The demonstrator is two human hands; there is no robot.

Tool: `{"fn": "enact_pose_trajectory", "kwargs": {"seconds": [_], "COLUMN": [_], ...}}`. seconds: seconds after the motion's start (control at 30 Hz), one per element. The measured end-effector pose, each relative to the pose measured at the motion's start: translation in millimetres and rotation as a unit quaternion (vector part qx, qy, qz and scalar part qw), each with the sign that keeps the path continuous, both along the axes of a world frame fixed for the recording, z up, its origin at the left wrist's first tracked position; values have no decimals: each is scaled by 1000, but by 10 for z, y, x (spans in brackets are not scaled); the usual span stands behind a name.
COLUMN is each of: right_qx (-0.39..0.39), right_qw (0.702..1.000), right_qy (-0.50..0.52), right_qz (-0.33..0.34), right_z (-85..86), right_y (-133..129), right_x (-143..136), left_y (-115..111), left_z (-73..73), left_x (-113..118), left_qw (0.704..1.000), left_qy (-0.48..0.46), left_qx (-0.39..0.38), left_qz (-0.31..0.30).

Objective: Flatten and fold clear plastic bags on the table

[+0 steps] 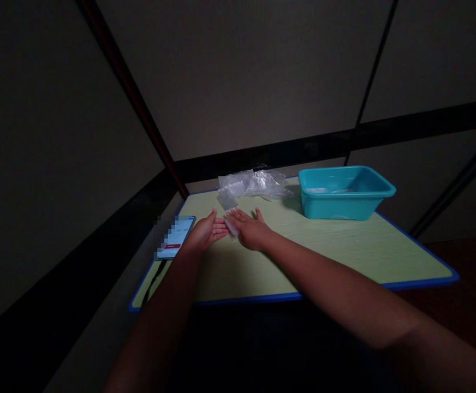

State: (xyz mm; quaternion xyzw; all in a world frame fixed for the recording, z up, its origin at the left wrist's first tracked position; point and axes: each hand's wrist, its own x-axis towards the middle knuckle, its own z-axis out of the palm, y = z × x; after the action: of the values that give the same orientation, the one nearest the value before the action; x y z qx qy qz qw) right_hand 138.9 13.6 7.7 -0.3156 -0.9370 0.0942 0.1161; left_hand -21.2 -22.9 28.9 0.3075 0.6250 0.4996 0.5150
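My left hand (208, 231) is open at the left part of the table, palm turned toward the right, its fingertips at the left edge of a small clear plastic bag (232, 227). Flat on that bag, fingers spread, rests my right hand (251, 228), palm down. The bag is partly hidden under the right fingers. Just beyond the fingertips lies another flat clear bag (227, 201), which meets a crumpled pile of clear plastic bags (258, 184) near the table's back edge.
A turquoise basin (338, 206) with some pale items inside stands at the back right of the pale green table (328, 256). A phone (176, 238) lies at the left edge, with a black strap (153, 282) below it. Walls rise behind and left.
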Motion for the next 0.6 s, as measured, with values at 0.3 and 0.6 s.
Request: {"fn": "enact_pose_trajectory", "kwargs": {"seconds": [0.3, 0.6], "right_qx": [-5, -4], "right_qw": [999, 999], "right_qy": [-29, -31], "right_qz": [15, 6], "right_z": [-37, -53], "right_y": [34, 37], "right_x": [-22, -30], "left_y": [-13, 8], "left_z": [25, -70], "left_x": [-68, 18], "left_qw": [982, 987], "left_qy": [128, 154], "left_qx": [88, 39], "left_qz": [104, 13]}}
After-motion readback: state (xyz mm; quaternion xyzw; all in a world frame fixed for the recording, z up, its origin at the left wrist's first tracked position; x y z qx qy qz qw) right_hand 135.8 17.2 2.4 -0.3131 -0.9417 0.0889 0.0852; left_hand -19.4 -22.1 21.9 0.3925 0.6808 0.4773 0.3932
